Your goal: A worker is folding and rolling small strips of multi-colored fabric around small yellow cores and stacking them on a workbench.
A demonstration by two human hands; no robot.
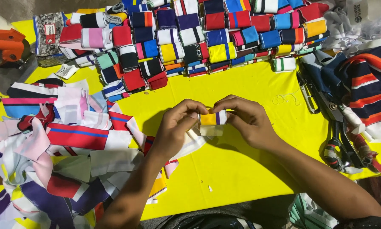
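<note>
Pinching a small folded fabric strip (213, 118), yellow with blue and white bands, the left hand (177, 125) and right hand (245, 118) close on its opposite ends above the yellow table (241, 169). Its long axis runs left-right between them, equally near both. Folded bundles (199, 38) are stacked beyond; loose scraps (63, 144) lie left, scissors (337, 127) right.
</note>
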